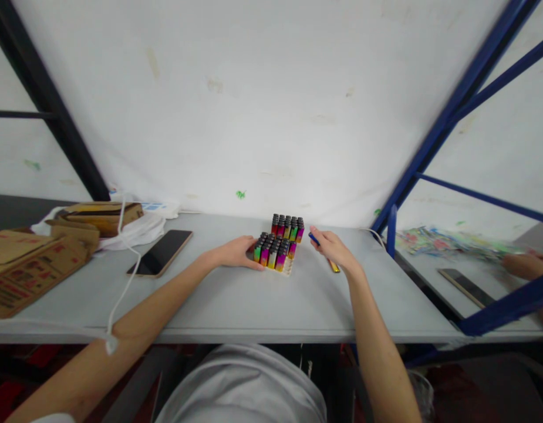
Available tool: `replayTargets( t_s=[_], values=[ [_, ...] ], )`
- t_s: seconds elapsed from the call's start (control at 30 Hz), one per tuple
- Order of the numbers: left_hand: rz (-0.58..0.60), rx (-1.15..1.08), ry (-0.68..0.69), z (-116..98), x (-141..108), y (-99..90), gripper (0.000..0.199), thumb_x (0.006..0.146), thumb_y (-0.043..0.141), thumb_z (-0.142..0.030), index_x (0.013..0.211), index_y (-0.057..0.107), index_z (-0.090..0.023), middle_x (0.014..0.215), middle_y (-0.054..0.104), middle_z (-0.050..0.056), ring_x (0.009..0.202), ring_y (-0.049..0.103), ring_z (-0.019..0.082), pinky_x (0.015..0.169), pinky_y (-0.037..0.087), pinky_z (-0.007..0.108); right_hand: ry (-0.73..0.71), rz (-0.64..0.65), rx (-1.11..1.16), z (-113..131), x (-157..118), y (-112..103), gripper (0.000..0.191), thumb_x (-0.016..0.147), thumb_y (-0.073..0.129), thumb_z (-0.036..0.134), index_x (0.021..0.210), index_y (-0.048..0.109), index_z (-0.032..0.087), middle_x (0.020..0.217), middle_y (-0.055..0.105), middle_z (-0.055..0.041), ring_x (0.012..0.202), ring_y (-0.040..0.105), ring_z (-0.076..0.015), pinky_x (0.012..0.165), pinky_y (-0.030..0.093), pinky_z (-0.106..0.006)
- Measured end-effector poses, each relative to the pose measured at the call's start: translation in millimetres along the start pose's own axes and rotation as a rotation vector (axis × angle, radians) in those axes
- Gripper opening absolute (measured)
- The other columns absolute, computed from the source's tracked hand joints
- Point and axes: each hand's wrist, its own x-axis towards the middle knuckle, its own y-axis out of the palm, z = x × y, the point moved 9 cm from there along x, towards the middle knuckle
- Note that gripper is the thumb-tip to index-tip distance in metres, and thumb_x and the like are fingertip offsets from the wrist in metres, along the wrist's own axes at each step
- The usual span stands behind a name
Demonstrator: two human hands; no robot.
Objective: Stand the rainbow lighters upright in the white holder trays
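Observation:
Several cigarette lighters (271, 251), shiny multicoloured bodies with black tops, stand upright in rows in a pale tray (287, 268). Empty slots show at the tray's front right corner. My left hand (238, 252) is curled round the left end of this block, thumb at the front and fingers behind. Just behind stands a second block of upright lighters (288, 226). Right of both blocks, my right hand (331, 247) is closed on a slim blue lighter (314, 238). A gold end (333, 266) shows below that hand; whether it belongs to the same piece I cannot tell.
A phone (162, 252) lies on the grey table (253, 305) at left, near opened cardboard boxes (37, 261) and a hanging white cable (129, 282). A blue frame (429, 141) stands at right. Beyond it are another phone (467, 286), colourful packets and another person's hand (526, 267).

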Motion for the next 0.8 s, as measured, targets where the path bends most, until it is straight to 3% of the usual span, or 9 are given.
replayTargets(
  t_s=[0.23,0.37,0.5,0.6,0.7,0.8],
  values=[
    [-0.011,0.014,0.015,-2,0,-0.2,0.068,0.07,0.075,-0.079,0.1,0.068,-0.018,0.093,0.066,0.007,0.088,0.063,0.029,0.078,0.048,0.035,0.027,0.031,-0.054,-1,-1,8,0.044,0.099,0.036,0.044,0.06,0.042,0.024,0.052,0.04,0.0029,0.052,0.037,-0.0133,0.055,0.03,-0.029],
    [-0.01,0.019,0.021,-3,0,0.0,0.068,0.071,0.075,-0.078,0.102,0.068,-0.018,0.095,0.067,0.007,0.09,0.064,0.029,0.08,0.049,0.035,0.054,0.078,-0.14,-8,2,11,0.042,0.097,0.036,0.035,0.057,0.042,0.024,0.05,0.042,0.0019,0.051,0.039,-0.0136,0.056,0.03,-0.03],
    [-0.011,0.019,0.028,-2,1,1.1,0.067,0.071,0.075,-0.078,0.102,0.068,-0.018,0.095,0.067,0.007,0.089,0.064,0.029,0.079,0.049,0.035,0.067,0.064,-0.121,-13,5,12,0.049,0.101,0.034,0.045,0.06,0.047,0.023,0.053,0.044,0.0014,0.053,0.042,-0.0145,0.056,0.032,-0.029],
    [-0.013,0.01,0.029,-2,1,0.8,0.065,0.072,0.076,-0.078,0.099,0.069,-0.019,0.093,0.066,0.006,0.087,0.063,0.028,0.077,0.049,0.034,-0.012,0.065,-0.084,-7,5,13,0.057,0.102,0.035,0.061,0.072,0.06,0.02,0.061,0.049,0.0006,0.06,0.046,-0.016,0.06,0.038,-0.029],
    [-0.017,-0.002,0.02,-3,0,-0.6,0.065,0.071,0.077,-0.077,0.099,0.069,-0.019,0.093,0.067,0.006,0.086,0.063,0.027,0.075,0.048,0.033,-0.118,0.146,-0.069,3,1,19,0.058,0.101,0.04,0.068,0.092,0.07,0.019,0.071,0.056,-0.0004,0.067,0.052,-0.0173,0.067,0.045,-0.03],
    [-0.012,-0.007,0.003,-3,0,-1.0,0.066,0.069,0.078,-0.077,0.1,0.069,-0.019,0.094,0.068,0.006,0.085,0.063,0.027,0.074,0.048,0.033,-0.18,0.221,-0.06,11,-6,21,0.052,0.101,0.048,0.067,0.097,0.068,0.019,0.076,0.061,-0.0011,0.071,0.057,-0.0173,0.068,0.049,-0.03]
  ],
)
